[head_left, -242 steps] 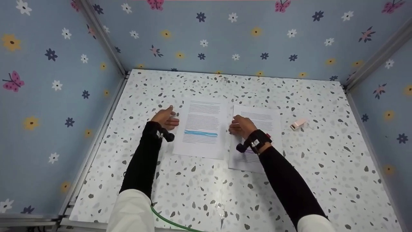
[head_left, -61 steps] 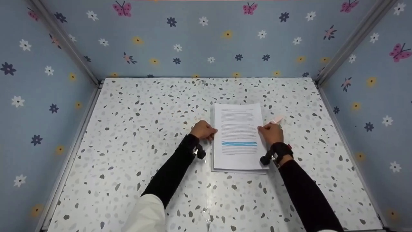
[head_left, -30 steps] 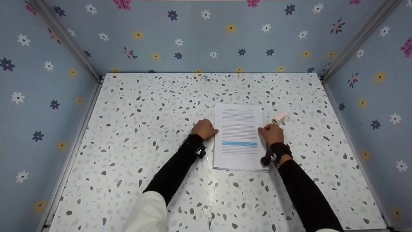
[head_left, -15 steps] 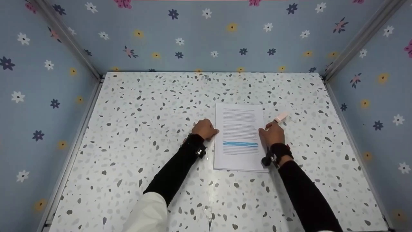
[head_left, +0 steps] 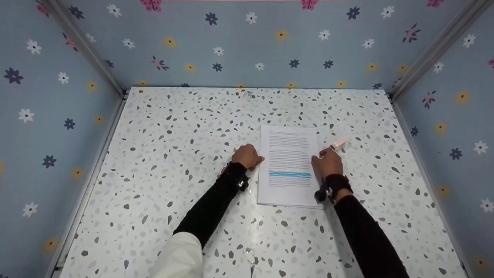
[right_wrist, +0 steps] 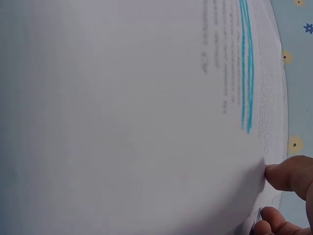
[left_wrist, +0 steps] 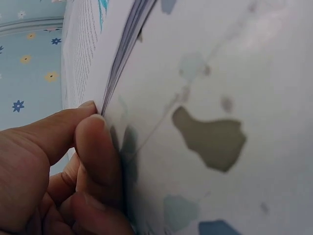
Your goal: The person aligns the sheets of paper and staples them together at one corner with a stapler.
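Note:
A stack of printed sheets (head_left: 287,195) lies on the speckled table, its top page crossed by a blue highlighted band. My left hand (head_left: 247,156) pinches the stack's left edge. The left wrist view shows the thumb (left_wrist: 80,113) on top and a curled index finger against the layered edges. On the opposite side, my right hand (head_left: 328,162) holds the right edge, its thumb (right_wrist: 283,175) on the top page and fingertips curled at the side. The sheets sit nearly flush, with a thin offset along the bottom.
Just beyond my right hand lies a small pale pink object (head_left: 339,143), partly behind the fingers. Blue flowered panels (head_left: 231,42) border the speckled table (head_left: 185,127) at the back and both sides.
Eight seconds ago two piles lay apart; the blue-marked one now tops a single stack. Since two seconds ago the lower sheets' offset has shrunk. In the last second both hands have stayed at the edges.

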The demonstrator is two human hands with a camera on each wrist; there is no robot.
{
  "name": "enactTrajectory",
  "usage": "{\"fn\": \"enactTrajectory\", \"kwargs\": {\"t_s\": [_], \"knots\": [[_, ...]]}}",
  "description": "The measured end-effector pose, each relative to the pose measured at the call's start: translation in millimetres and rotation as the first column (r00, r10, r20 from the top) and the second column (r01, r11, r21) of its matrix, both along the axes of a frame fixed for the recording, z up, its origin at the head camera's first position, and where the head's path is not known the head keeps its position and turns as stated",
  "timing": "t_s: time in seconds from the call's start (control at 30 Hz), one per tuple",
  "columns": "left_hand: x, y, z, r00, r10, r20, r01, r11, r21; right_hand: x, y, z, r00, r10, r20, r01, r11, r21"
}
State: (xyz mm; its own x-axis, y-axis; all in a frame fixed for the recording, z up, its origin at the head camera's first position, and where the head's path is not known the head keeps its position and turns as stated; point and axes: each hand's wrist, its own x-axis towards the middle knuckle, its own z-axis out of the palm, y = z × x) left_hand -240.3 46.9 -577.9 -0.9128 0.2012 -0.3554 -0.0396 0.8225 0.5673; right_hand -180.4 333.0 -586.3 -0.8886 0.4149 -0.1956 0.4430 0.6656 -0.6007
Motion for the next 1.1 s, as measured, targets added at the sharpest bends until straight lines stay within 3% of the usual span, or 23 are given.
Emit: {"fn": "enactTrajectory", "kwargs": {"t_s": [0.17, 0.3, 0.43, 0.5, 0.57, 0.63, 0.67, 0.93, 1.0, 1.1], "knots": [[0.7, -1.8, 0.6, 1.000, -0.005, 0.026, 0.004, 0.998, 0.069, -0.7, 2, 0.2, 1.000, 0.009, 0.015, -0.009, 1.000, -0.016], [-4.0, -10.0, 4.1, 0.987, 0.013, 0.157, -0.053, 0.966, 0.254, -1.2, 7, 6.4, 0.998, 0.011, 0.070, -0.008, 0.999, -0.045], [-11.3, -23.7, 9.8, 0.944, 0.107, 0.312, -0.235, 0.882, 0.408, -1.1, 15, 18.3, 0.993, 0.042, 0.108, -0.035, 0.997, -0.067], [-15.5, -28.9, 14.0, 0.910, 0.149, 0.387, -0.328, 0.830, 0.451, -2.3, 19, 24.8, 0.992, 0.055, 0.117, -0.043, 0.994, -0.099], [-18.8, -31.9, 18.7, 0.876, 0.161, 0.454, -0.392, 0.787, 0.476, -3.9, 22, 30.5, 0.990, 0.060, 0.128, -0.042, 0.990, -0.137], [-21.9, -32.3, 22.8, 0.848, 0.154, 0.507, -0.430, 0.760, 0.487, -6.4, 23, 35.7, 0.989, 0.055, 0.135, -0.032, 0.986, -0.164], [-23.5, -31.5, 24.4, 0.836, 0.146, 0.530, -0.442, 0.751, 0.490, -8.1, 23, 37.4, 0.989, 0.046, 0.144, -0.022, 0.986, -0.166], [-24.3, -21.6, 24.7, 0.785, 0.105, 0.610, -0.472, 0.739, 0.481, -9.4, 10, 41.4, 0.975, 0.061, 0.213, -0.031, 0.990, -0.141], [-24.1, -21.2, 23.6, 0.777, 0.101, 0.622, -0.489, 0.719, 0.494, -10.0, 9, 41.8, 0.976, 0.066, 0.206, -0.040, 0.991, -0.125], [-24.4, -22.1, 23.1, 0.776, 0.085, 0.625, -0.499, 0.688, 0.527, -12.3, 9, 43.2, 0.980, 0.055, 0.189, -0.029, 0.990, -0.136]]}}
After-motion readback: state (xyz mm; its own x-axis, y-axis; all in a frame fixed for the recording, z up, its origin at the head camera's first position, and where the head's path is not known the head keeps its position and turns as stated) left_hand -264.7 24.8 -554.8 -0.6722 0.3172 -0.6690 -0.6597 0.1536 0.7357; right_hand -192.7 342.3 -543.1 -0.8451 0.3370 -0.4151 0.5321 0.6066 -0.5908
